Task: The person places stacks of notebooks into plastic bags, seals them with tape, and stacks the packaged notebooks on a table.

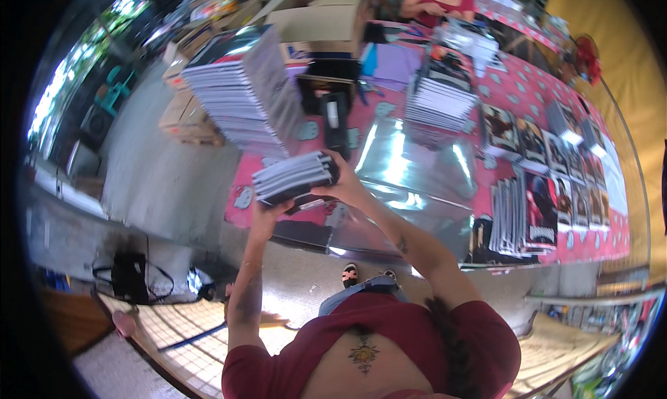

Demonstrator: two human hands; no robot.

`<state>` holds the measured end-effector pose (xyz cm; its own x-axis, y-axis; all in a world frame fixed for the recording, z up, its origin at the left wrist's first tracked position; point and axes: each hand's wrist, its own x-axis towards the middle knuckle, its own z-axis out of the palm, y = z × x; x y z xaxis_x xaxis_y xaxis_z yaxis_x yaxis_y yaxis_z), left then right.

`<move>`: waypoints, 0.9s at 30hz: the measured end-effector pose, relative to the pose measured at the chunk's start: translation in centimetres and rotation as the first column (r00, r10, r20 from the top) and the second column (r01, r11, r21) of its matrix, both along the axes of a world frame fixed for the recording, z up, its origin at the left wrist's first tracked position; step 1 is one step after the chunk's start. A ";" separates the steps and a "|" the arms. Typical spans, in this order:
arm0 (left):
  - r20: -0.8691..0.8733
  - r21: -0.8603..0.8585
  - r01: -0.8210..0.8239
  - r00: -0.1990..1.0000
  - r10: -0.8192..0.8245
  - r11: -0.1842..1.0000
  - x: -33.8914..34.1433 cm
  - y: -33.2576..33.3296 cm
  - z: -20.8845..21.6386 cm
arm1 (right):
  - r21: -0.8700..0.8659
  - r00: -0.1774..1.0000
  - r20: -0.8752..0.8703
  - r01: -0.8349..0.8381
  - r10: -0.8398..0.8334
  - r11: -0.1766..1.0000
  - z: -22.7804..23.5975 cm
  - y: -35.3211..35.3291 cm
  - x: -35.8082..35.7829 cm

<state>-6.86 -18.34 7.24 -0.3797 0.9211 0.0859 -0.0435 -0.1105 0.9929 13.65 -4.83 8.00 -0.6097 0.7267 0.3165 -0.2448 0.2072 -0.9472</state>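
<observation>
Both hands are gripping a bundle of paper notebooks (293, 177), white page edges looking matt beneath a dark glossy cover. A taller paper stack (240, 93) is showing shiny covers beside matt brown cardboard boxes (313, 20). Clear plastic sheeting (410, 170) is gleaming, smooth and reflective, over a pink patterned tablecloth (528, 86). Glossy printed covers (542, 211) are catching light at right. The concrete floor (160, 184) is looking dull and rough.

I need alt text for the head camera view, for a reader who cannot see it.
Both hands, left hand and right hand, hold a small stack of notebooks above a table with a red patterned cloth. A tall notebook stack stands behind, clear plastic sheeting lies beside it.
</observation>
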 end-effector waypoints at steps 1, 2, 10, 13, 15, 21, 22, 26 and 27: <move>0.079 -0.058 0.142 0.987 -0.138 0.988 -0.9 0.1 -1.4 | 0.036 0.996 -0.069 0.053 -0.050 0.998 -2.3 -0.3 -1.4; 0.113 -0.049 0.129 0.986 -0.123 0.990 -1.4 0.5 -2.4 | 0.064 0.985 -0.142 0.113 -0.103 0.992 -3.8 -0.7 -2.6; 0.130 0.046 -0.052 0.991 0.046 0.998 -2.4 2.2 -2.0 | 0.017 0.988 -0.050 0.144 -0.143 0.989 -2.3 -0.4 -4.4; 0.093 0.055 0.071 0.993 -0.076 0.996 -3.5 1.7 -1.2 | 0.049 0.989 -0.072 0.133 -0.129 0.990 -2.6 -0.7 -4.1; 0.082 0.027 0.183 0.979 -0.185 0.983 -4.7 1.7 -1.0 | 0.046 0.989 0.007 0.149 -0.149 0.988 -3.3 -0.9 -4.0; -0.834 0.340 -0.036 0.449 0.319 0.940 -0.7 0.8 12.8 | 0.019 0.988 0.061 0.143 -0.144 0.990 -3.6 -1.3 -3.7; -0.873 0.327 -0.007 0.382 0.304 0.945 1.3 1.3 12.4 | 0.019 0.989 0.057 0.134 -0.134 0.991 -3.4 -1.3 -3.9; -0.967 0.018 0.169 0.252 -0.025 0.985 4.2 2.6 9.3 | -0.100 0.992 -0.107 0.058 -0.069 0.993 -5.7 -0.3 -4.4; -0.958 -0.100 0.228 0.243 -0.156 0.969 4.1 3.3 9.0 | -0.134 0.982 -0.168 0.059 -0.082 0.989 -5.6 -0.4 -4.7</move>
